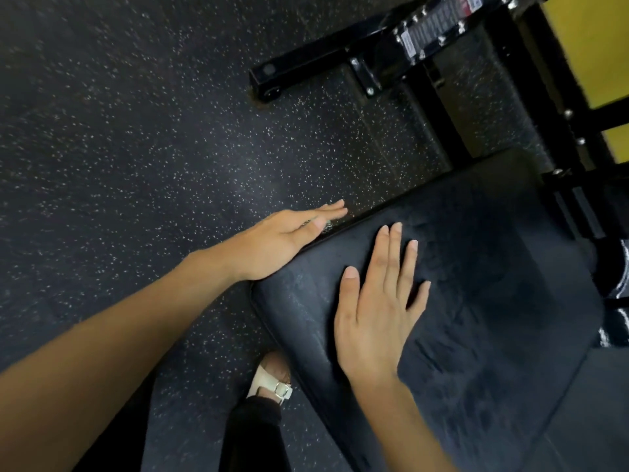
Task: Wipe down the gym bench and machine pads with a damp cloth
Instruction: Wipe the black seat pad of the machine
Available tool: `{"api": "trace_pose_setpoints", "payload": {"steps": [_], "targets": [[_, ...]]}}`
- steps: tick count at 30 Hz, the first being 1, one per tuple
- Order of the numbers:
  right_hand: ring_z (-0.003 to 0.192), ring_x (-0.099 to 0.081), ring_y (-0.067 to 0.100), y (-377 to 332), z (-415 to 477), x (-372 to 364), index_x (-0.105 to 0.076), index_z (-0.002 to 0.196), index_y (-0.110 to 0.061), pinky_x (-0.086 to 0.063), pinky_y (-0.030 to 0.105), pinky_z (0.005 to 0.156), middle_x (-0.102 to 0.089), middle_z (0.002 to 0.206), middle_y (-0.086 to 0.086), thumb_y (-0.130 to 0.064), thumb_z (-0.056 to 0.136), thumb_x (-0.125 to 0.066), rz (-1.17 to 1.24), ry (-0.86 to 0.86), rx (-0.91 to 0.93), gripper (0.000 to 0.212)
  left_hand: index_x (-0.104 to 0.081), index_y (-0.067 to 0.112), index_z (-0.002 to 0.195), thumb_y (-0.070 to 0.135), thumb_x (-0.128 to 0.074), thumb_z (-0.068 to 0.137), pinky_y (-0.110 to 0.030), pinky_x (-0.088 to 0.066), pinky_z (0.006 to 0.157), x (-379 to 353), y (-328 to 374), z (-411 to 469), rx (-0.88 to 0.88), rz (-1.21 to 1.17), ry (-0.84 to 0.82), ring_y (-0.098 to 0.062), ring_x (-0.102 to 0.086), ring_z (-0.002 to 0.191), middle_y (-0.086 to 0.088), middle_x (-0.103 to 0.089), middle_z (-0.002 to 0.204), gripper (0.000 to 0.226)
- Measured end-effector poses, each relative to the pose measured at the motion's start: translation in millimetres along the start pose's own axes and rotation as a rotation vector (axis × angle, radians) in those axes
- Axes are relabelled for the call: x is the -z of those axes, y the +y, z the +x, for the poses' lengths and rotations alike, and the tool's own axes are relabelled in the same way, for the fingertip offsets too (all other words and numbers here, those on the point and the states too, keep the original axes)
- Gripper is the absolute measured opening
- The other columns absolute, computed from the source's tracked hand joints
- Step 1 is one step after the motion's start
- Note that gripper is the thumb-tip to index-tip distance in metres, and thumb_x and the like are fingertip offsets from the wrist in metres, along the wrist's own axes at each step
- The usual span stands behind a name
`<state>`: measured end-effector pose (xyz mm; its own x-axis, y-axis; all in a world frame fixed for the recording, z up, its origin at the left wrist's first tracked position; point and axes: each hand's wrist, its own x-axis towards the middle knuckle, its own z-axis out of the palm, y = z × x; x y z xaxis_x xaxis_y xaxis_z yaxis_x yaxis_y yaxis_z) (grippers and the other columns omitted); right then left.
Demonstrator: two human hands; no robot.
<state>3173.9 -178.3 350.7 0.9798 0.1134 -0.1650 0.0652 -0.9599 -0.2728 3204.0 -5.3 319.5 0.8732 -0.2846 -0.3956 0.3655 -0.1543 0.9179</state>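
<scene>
A black padded gym bench seat [476, 284] fills the lower right of the head view. My right hand [377, 308] lies flat on top of the pad, fingers straight and slightly spread. My left hand [282, 240] presses against the pad's left side edge with straight fingers pointing away from me. A small greenish scrap [326, 225] shows under the left fingers at the pad's edge; I cannot tell if it is the cloth.
Black machine frame [340, 59] with bolts and a label stands on the speckled rubber floor [136, 131] at the top. Yellow panels [592, 46] show at the top right. My sandalled foot [272, 379] is beside the bench's near corner.
</scene>
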Motion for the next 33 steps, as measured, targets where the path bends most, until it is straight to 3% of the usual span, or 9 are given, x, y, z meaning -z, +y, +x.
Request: {"api": "trace_pose_setpoints", "payload": {"steps": [7, 13, 16, 27, 30, 33], "targets": [[0.151, 0.015, 0.01, 11, 2, 3, -0.003, 0.158, -0.029, 0.007, 0.053, 0.119, 0.005, 0.164, -0.018, -0.048, 0.098, -0.015, 0.024, -0.036, 0.131, 0.064, -0.043, 0.035, 0.147, 0.034, -0.03, 0.107, 0.003, -0.012, 0.107, -10, 2, -32, 0.03, 0.01, 0.192, 0.02, -0.021, 0.138, 0.029, -0.032, 0.154, 0.042], [0.15, 0.018, 0.007, 17, 5, 7, -0.003, 0.158, -0.03, 0.009, 0.053, 0.119, 0.006, 0.164, -0.019, -0.052, 0.095, -0.014, 0.062, -0.059, 0.166, 0.067, -0.043, 0.027, 0.148, 0.028, -0.03, 0.107, 0.002, -0.011, 0.108, -34, -2, -61, 0.001, -0.075, 0.385, 0.017, -0.019, 0.141, 0.024, -0.03, 0.156, 0.043], [0.15, 0.017, 0.007, 20, 5, 8, -0.005, 0.158, -0.03, 0.009, 0.053, 0.119, 0.005, 0.164, -0.019, -0.052, 0.095, -0.015, 0.07, -0.065, 0.183, 0.068, -0.046, 0.029, 0.146, 0.027, -0.031, 0.108, -0.008, -0.013, 0.116, -41, -1, -68, 0.005, -0.068, 0.448, 0.013, -0.023, 0.142, 0.022, -0.035, 0.155, 0.041], [0.15, 0.015, 0.006, 27, 7, 9, -0.005, 0.158, -0.032, 0.012, 0.048, 0.118, 0.002, 0.164, -0.02, -0.054, 0.094, -0.014, 0.096, -0.072, 0.221, 0.068, -0.048, 0.039, 0.139, 0.03, -0.03, 0.107, -0.024, -0.017, 0.123, -49, -17, -98, 0.012, -0.037, 0.622, 0.012, -0.027, 0.141, 0.024, -0.043, 0.149, 0.037], [0.151, 0.015, 0.008, 27, 6, 9, -0.005, 0.158, -0.031, 0.011, 0.049, 0.119, 0.003, 0.164, -0.018, -0.053, 0.094, -0.014, 0.082, -0.068, 0.238, 0.068, -0.042, 0.034, 0.144, 0.026, -0.031, 0.108, -0.019, -0.016, 0.121, -64, -17, -109, 0.032, -0.073, 0.703, 0.014, -0.025, 0.14, 0.022, -0.038, 0.152, 0.039], [0.151, 0.013, 0.012, 29, 4, 8, -0.005, 0.158, -0.028, 0.009, 0.051, 0.12, 0.003, 0.165, -0.016, -0.052, 0.095, -0.012, 0.045, -0.054, 0.258, 0.068, -0.031, 0.029, 0.152, 0.022, -0.03, 0.109, -0.005, -0.006, 0.115, -87, -13, -107, 0.033, -0.069, 0.807, 0.01, -0.015, 0.146, 0.022, -0.022, 0.158, 0.044]]}}
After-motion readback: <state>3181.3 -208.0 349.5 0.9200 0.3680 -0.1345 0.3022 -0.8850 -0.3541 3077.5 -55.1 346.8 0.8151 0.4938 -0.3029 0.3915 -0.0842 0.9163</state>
